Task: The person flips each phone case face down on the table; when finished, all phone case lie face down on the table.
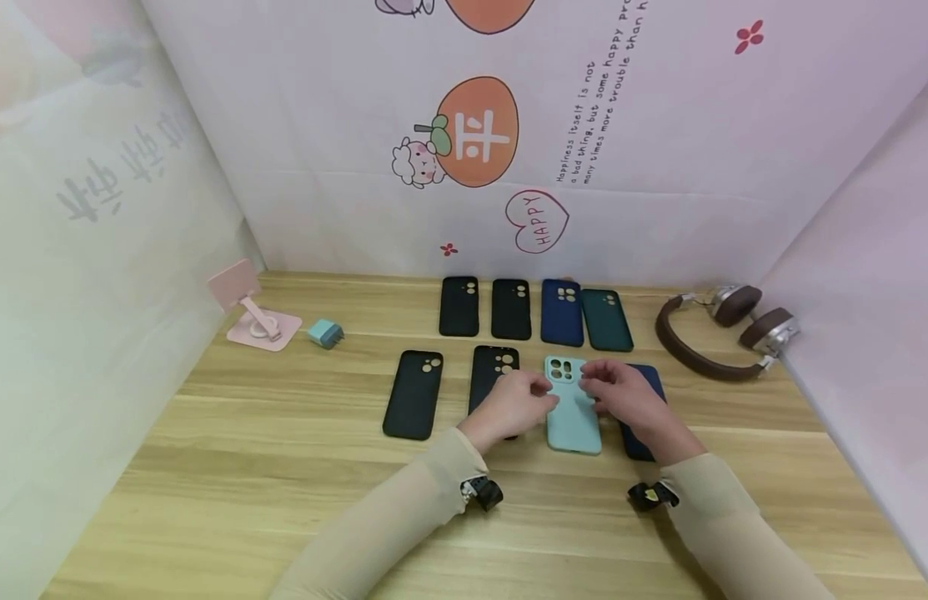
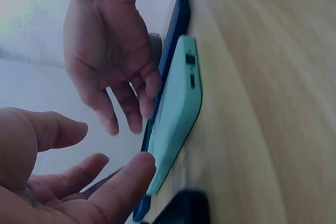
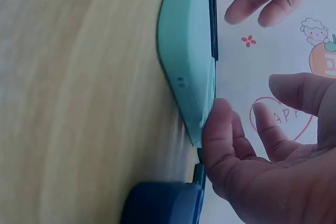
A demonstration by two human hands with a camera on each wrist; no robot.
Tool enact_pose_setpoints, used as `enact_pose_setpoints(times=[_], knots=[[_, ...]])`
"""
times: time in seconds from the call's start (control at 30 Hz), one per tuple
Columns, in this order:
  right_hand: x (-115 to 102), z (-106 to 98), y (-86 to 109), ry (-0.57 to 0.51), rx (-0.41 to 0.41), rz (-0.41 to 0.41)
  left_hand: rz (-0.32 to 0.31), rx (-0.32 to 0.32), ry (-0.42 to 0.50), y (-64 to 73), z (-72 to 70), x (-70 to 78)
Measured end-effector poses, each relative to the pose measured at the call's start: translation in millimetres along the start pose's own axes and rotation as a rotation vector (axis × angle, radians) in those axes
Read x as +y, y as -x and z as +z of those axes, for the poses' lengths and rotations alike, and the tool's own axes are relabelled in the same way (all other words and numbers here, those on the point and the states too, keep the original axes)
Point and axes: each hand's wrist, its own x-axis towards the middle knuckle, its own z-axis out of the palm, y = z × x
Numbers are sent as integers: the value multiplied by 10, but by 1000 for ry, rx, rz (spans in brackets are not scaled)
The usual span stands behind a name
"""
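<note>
A mint-green phone case (image 1: 574,421) lies back-up on the wooden table, its camera cutouts at the far end. My left hand (image 1: 514,403) hovers at its left edge, partly covering a black phone case (image 1: 484,383). At the case's upper right side is my right hand (image 1: 623,394), which overlaps a dark blue phone case (image 1: 647,381). In the left wrist view, thumb and fingers (image 2: 123,184) are spread apart and hold nothing. The right wrist view has the fingertips (image 3: 218,124) right at the edge of the mint case (image 3: 189,35), the thumb well away from them.
Behind stands a row of phone cases: two black ones (image 1: 459,307), a blue one (image 1: 562,312) and a dark green one (image 1: 608,320). Another black case (image 1: 413,394) lies left. Brown headphones (image 1: 707,367) sit right; a pink stand (image 1: 263,329) and blue charger plug (image 1: 326,333) left.
</note>
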Motion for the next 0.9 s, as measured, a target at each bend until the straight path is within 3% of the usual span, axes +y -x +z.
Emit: enact_pose_setpoints(times=[0.23,0.47,0.67,0.9], knots=[[-29,97,-18,-19,-17,-43,65,49,63,19,-402,-157],[-103,286,-55,-42,-46,-81,-8,132,-30,89,-728,-366],[-180,465,-108,-94,-76,-97,-73,130,-4,166,-844,-508],[-263,645,-144,-70,-110,-88,-94,96,41,195,-797,-568]])
